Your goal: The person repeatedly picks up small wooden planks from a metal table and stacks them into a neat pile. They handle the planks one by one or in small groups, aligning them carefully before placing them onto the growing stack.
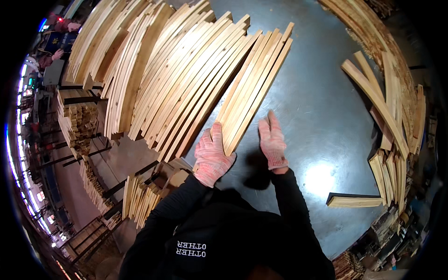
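left hand (213, 156) touching near ends of pale slats (254, 88) on worktop (317, 116); can't judge grip tightness. right hand (272, 143): grip wide, fingers straight, beside slats. white lettering (191, 249) on black top (233, 233).

Row of strips (186, 79) upper left; bundle (256, 84) just right of it, upper centre, on table (322, 107); left hand (212, 156) at bundle's lower end, right hand (272, 140) right of bundle; crossed pieces (380, 105) at right.
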`<state>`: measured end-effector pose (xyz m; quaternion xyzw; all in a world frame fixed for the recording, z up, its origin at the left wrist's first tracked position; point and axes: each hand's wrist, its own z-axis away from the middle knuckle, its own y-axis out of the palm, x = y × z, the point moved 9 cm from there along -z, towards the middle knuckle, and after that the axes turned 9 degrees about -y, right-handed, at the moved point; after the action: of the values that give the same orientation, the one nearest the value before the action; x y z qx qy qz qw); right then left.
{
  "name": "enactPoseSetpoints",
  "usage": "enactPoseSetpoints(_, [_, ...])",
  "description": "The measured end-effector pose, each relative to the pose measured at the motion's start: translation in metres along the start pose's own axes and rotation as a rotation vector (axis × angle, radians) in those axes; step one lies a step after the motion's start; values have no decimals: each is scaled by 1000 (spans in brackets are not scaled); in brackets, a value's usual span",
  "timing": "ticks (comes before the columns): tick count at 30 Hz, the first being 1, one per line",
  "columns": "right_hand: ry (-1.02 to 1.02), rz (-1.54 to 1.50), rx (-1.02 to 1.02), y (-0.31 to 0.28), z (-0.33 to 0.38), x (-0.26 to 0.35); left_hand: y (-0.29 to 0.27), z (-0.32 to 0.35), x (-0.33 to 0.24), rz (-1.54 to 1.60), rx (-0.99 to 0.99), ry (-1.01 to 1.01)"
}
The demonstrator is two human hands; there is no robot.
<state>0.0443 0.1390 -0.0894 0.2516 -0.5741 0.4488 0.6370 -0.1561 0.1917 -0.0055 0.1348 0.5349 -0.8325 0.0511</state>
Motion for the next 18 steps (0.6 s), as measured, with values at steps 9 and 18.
enactPoseSetpoints(9, [-256, -130, 32, -26, 33, 48, 92, 40, -24, 1812, 1086, -168])
enactPoseSetpoints(18, [-244, -108, -4, -1, 23, 14, 83, 3, 36, -263, 470, 316])
